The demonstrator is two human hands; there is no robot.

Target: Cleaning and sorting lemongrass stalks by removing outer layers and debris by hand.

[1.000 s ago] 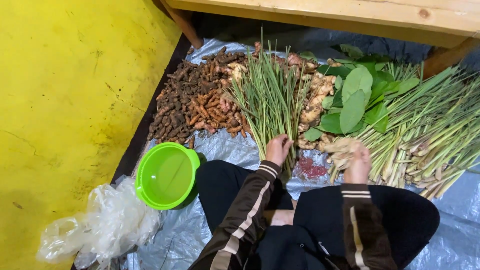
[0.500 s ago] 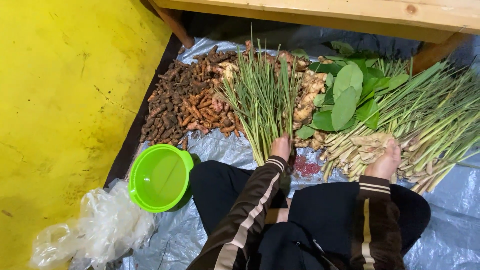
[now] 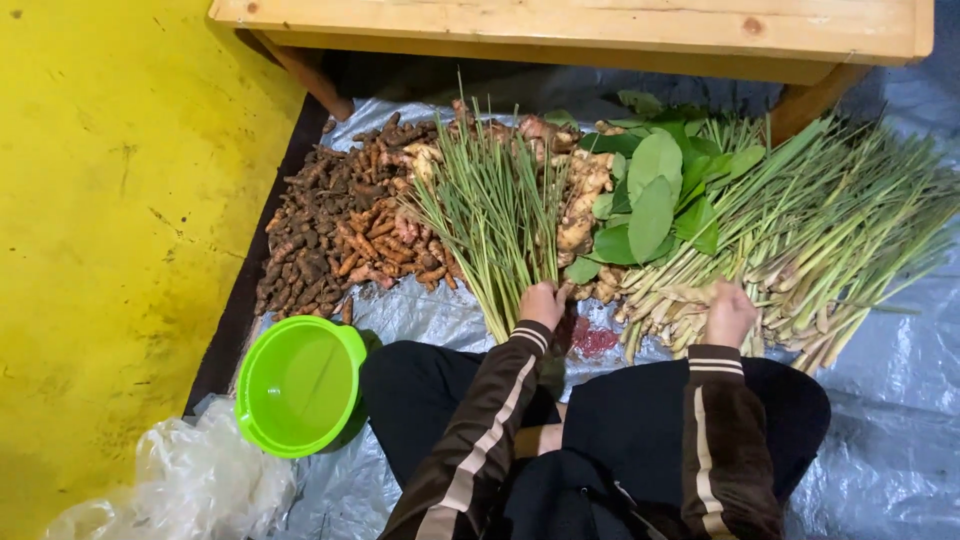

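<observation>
While the left hand closes on the base of the thin green stalk bundle, which fans toward 12 o'clock, the right hand rests on the lemongrass pile at 2 o'clock. Its grip cannot be told. A green bowl sits at 9 o'clock.

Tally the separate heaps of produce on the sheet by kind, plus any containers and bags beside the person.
Lemongrass heaps: 2 (upright bunch at the left hand; big pile at the right hand)
Brown root heap: 1
Pale ginger-like root heap: 1
Green leaf heap: 1
Green bowl: 1
Clear plastic bag: 1
Total: 7
</observation>
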